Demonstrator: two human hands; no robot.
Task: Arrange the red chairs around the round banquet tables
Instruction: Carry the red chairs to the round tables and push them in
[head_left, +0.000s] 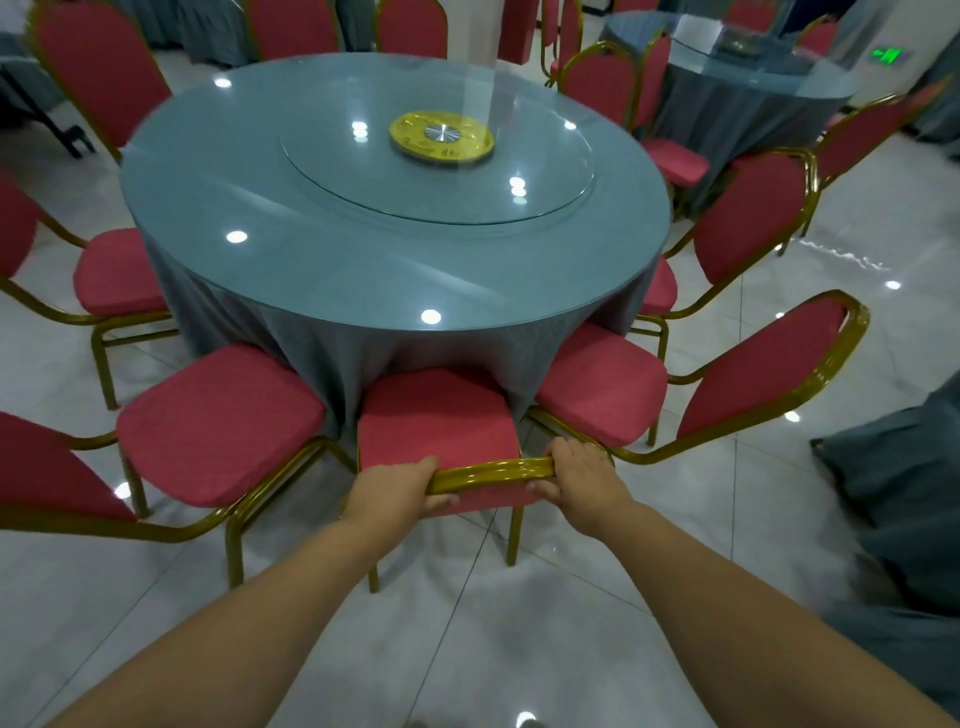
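While both hands, left hand (396, 486) and right hand (583, 475), grip one red chair's (439, 418) gold top rail, its seat meets the round table's (363, 260) cloth; two neighbouring chairs flank it.

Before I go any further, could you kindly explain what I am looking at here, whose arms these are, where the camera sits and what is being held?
There is no machine here: the two bare arms belong to a person wearing a wide-angle camera on the head, so the single picture looks forward and down. The left hand and the right hand both grip the gold metal top rail of a red padded chair, whose seat points under the round table with the grey-blue cloth. On that table lies a round glass turntable with a yellow disc at its centre. More red chairs with gold frames stand around the table, one to the left of the held chair and one to its right. A second covered table stands behind, on the right.
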